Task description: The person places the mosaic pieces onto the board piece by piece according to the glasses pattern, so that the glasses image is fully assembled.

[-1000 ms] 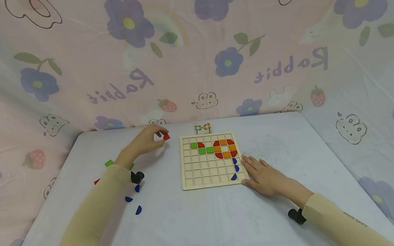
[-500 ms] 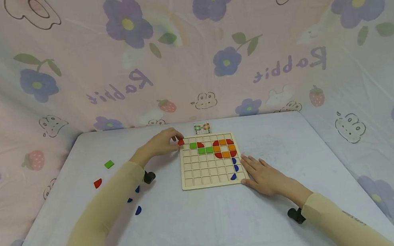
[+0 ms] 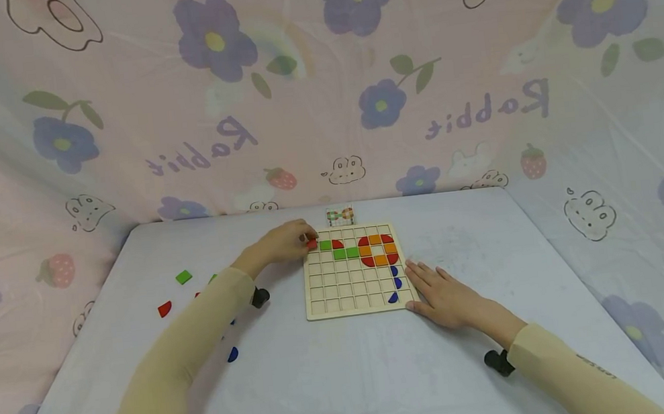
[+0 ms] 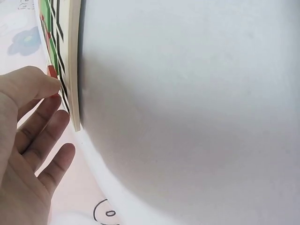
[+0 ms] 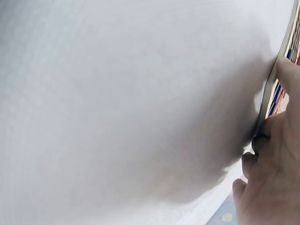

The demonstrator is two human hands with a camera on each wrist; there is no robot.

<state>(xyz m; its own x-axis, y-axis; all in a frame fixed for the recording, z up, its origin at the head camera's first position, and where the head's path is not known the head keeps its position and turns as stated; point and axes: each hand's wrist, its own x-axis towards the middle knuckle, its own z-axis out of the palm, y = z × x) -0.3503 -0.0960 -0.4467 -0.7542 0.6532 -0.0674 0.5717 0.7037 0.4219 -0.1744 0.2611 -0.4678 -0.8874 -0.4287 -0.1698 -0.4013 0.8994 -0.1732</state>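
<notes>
My left hand (image 3: 282, 242) pinches a small red piece (image 3: 311, 244) between thumb and fingertips, at the upper left of a square wooden grid board (image 3: 337, 291). In the left wrist view a bit of red piece (image 4: 52, 71) shows beyond the thumb, close to the board's edge (image 4: 75, 61). Beside the held piece lie green squares (image 3: 346, 253) and a red quarter-round (image 3: 338, 243). A ring of red and orange pieces (image 3: 380, 260) fills cells farther right, with blue half-rounds (image 3: 397, 283) below. My right hand (image 3: 446, 297) rests with extended fingers along the board's right edge.
A small pattern card (image 3: 340, 216) lies behind the board. Loose on the white table (image 3: 350, 380) at left are a green square (image 3: 184, 277), a red quarter-round (image 3: 164, 309) and a blue half-round (image 3: 233, 354); the left sleeve partly covers others. A patterned cloth hangs behind.
From left of the board, my left hand has moved right with the red piece, reaching the board's upper left cells. My right hand has stayed at the right edge.
</notes>
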